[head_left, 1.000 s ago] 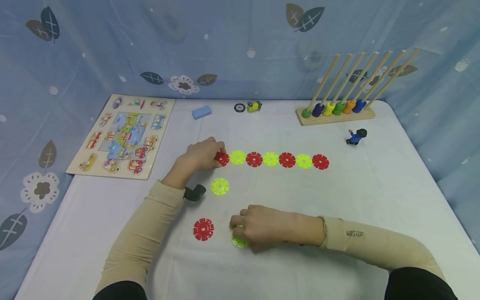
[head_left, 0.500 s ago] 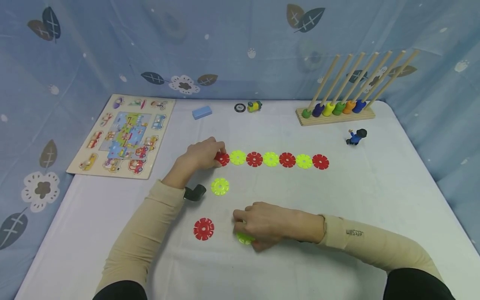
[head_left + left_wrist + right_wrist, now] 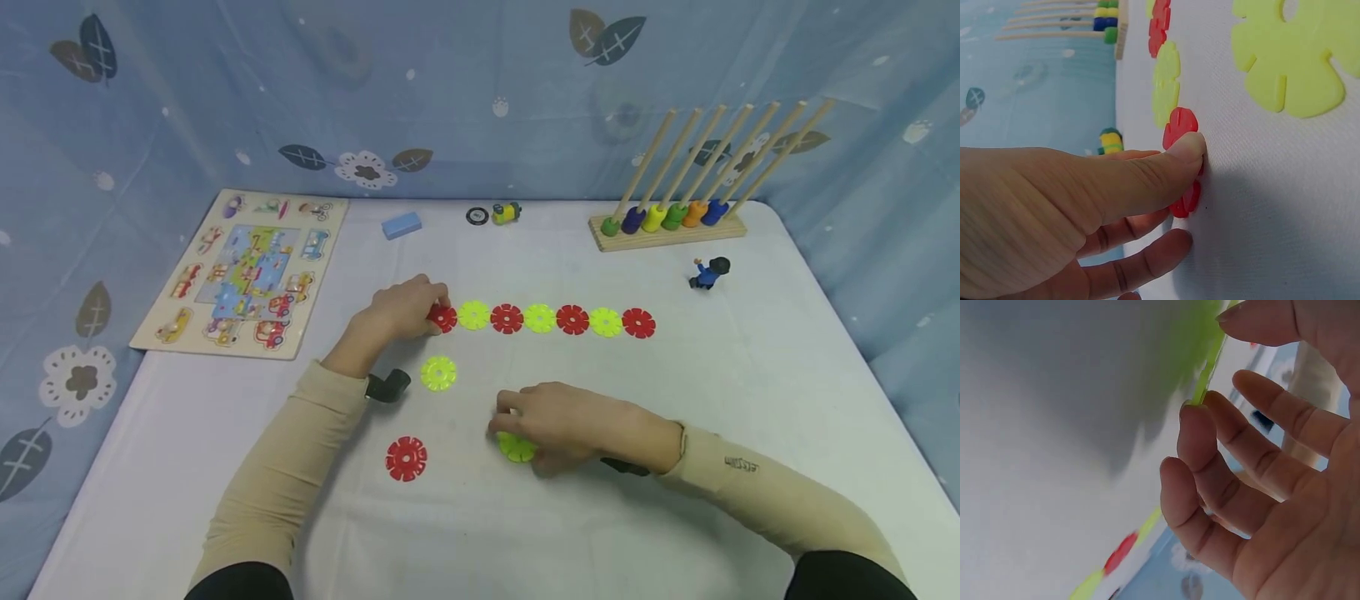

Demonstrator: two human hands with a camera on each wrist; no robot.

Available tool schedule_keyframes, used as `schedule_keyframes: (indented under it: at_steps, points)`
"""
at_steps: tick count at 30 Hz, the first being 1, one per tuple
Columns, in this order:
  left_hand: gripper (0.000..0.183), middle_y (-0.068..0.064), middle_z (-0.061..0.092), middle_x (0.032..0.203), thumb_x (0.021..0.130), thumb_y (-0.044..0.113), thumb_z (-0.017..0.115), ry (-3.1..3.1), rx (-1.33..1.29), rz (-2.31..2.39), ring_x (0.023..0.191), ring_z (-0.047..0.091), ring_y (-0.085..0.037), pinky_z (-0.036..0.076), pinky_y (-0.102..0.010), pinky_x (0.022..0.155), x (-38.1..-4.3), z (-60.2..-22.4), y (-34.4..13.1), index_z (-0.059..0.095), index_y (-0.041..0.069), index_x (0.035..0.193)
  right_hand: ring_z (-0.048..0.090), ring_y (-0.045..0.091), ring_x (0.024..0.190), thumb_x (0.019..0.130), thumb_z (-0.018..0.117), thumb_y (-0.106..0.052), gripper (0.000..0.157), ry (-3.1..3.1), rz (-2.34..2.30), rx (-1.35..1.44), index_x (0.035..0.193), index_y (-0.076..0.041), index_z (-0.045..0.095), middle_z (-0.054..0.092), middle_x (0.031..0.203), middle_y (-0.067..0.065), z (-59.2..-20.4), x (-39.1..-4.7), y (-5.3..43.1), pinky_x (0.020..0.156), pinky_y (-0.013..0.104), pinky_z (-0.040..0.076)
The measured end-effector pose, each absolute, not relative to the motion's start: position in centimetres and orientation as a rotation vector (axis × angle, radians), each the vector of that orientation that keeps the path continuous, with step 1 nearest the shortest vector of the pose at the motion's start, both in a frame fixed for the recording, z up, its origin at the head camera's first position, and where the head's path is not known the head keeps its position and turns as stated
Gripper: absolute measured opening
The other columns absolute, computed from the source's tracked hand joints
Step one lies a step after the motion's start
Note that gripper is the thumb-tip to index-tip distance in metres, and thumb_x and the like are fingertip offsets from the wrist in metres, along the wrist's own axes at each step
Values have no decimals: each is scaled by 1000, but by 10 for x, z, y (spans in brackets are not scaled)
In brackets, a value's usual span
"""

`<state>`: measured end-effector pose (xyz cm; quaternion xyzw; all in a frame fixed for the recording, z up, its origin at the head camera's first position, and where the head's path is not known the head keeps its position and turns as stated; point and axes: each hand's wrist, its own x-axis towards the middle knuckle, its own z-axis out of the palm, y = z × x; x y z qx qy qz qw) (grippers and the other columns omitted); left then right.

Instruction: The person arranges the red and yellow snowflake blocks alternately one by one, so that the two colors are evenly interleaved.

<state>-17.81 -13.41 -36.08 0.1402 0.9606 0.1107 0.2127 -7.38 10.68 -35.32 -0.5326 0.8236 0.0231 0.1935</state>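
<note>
At the left end of a row of alternating red and yellow-green snowflake discs (image 3: 539,318), my left hand (image 3: 405,310) pinches the red snowflake disc (image 3: 1180,128) with its thumb on the near face and fingers behind. My right hand (image 3: 566,423) grips a yellow-green snowflake disc (image 3: 517,448) by its edges between thumb and fingertips. In the right wrist view this green disc (image 3: 1205,378) stands edge-on, a little off the cloth. A loose yellow-green disc (image 3: 438,373) lies below the left hand, and a loose red disc (image 3: 406,459) lies nearer the front.
A puzzle board (image 3: 247,275) lies at the left. Along the back are a blue block (image 3: 402,225), a black ring (image 3: 477,217) and a small yellow-green toy (image 3: 506,213). A peg rack with beads (image 3: 667,237) and a toy figure (image 3: 709,273) stand at the right.
My right hand has moved right and slightly away from me, carrying the yellow-green disc with it. The left hand stays on the red disc at the row's end.
</note>
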Motion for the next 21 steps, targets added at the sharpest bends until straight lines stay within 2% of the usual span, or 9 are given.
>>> schedule_keyframes:
  at_steps: [8,16,21]
  points:
    - [42,-6,54,114,84,21,74,2667,396,315,103,53,-23,47,-48,88,-179,-362,-135,58,17,122,63,18,107,72,82,-26,63,2469,-164,-1222,129,-21,57,63,121,-1,-346,-92,156,91,38,54]
    - [41,-6,54,113,85,21,74,2666,395,302,102,53,-24,47,-48,88,-178,-360,-136,58,17,122,65,19,94,75,78,-16,58,2671,-267,-833,129,-13,58,62,125,9,-339,-118,234,81,41,56]
    - [40,-6,54,113,85,20,74,2669,403,304,102,54,-24,47,-49,88,-178,-360,-134,59,16,122,63,20,89,75,76,-18,58,2720,-289,-645,129,-11,57,63,124,13,-340,-139,273,75,38,55]
